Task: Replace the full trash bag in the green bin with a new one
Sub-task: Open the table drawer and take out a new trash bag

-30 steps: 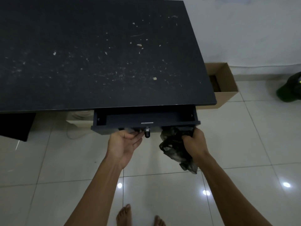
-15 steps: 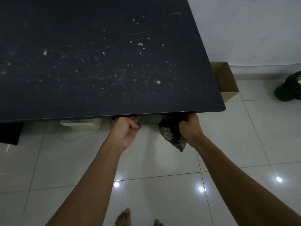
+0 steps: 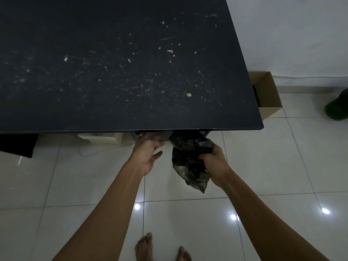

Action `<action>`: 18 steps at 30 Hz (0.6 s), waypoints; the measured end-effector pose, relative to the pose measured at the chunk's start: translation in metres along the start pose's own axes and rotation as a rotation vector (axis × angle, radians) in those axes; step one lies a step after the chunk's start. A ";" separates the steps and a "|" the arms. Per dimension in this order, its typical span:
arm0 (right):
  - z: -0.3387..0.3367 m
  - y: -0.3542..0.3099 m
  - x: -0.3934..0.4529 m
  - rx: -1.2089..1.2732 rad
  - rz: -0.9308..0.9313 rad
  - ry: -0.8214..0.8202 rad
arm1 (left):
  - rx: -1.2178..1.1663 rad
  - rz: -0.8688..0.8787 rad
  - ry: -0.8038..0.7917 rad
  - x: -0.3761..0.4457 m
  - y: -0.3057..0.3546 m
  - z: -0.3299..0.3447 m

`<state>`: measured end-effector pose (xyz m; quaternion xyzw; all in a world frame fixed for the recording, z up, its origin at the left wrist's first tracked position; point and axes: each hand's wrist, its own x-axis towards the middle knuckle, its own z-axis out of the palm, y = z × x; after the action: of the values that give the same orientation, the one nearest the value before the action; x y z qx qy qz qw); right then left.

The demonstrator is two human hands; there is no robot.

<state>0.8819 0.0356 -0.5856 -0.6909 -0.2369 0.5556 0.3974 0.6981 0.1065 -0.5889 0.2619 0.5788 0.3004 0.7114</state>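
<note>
The fingers of the right hand are curled tight around a crumpled black trash bag, just right of the frame's centre, below the tabletop edge. The bag looks thin, soft and very light; bunched like this it should hold easily in one fist, though the film is probably slippery and easy to tear, so shaking it open by its mouth edge seems wisest. The left hand reaches under the tabletop edge, fingers loosely spread and holding nothing I can make out; what it touches is in shadow. Outward: a cardboard box stands beside the desk at right, and the green bin sits at the far right edge, well apart, across bare tiled floor.
</note>
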 end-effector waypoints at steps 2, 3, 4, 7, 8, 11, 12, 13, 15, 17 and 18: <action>0.006 -0.002 -0.021 0.063 0.060 -0.043 | 0.079 -0.067 -0.033 -0.020 -0.002 -0.011; 0.009 -0.004 -0.034 0.098 0.092 -0.075 | 0.119 -0.104 -0.049 -0.033 -0.003 -0.018; 0.012 -0.007 -0.048 0.125 0.119 -0.103 | 0.155 -0.129 -0.061 -0.046 -0.004 -0.025; 0.021 -0.024 -0.087 0.214 0.155 -0.164 | 0.228 -0.153 -0.057 -0.093 0.002 -0.047; 0.024 -0.032 -0.099 0.238 0.147 -0.174 | 0.225 -0.142 -0.051 -0.110 0.008 -0.053; 0.042 -0.062 -0.141 0.272 0.105 -0.240 | 0.195 -0.093 -0.048 -0.165 0.031 -0.071; 0.048 -0.072 -0.152 0.289 0.095 -0.262 | 0.184 -0.064 -0.060 -0.180 0.039 -0.074; 0.053 -0.080 -0.157 0.326 0.088 -0.280 | 0.175 -0.031 -0.076 -0.188 0.048 -0.075; 0.073 -0.098 -0.179 0.410 0.085 -0.330 | 0.150 0.028 -0.091 -0.220 0.067 -0.089; 0.098 -0.113 -0.201 0.461 0.082 -0.390 | 0.130 0.080 -0.098 -0.247 0.086 -0.104; 0.113 -0.119 -0.213 0.475 0.088 -0.422 | 0.122 0.102 -0.095 -0.262 0.094 -0.115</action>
<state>0.7299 -0.0280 -0.3735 -0.4579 -0.1478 0.7432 0.4650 0.5344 -0.0178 -0.3691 0.3478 0.5476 0.2881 0.7044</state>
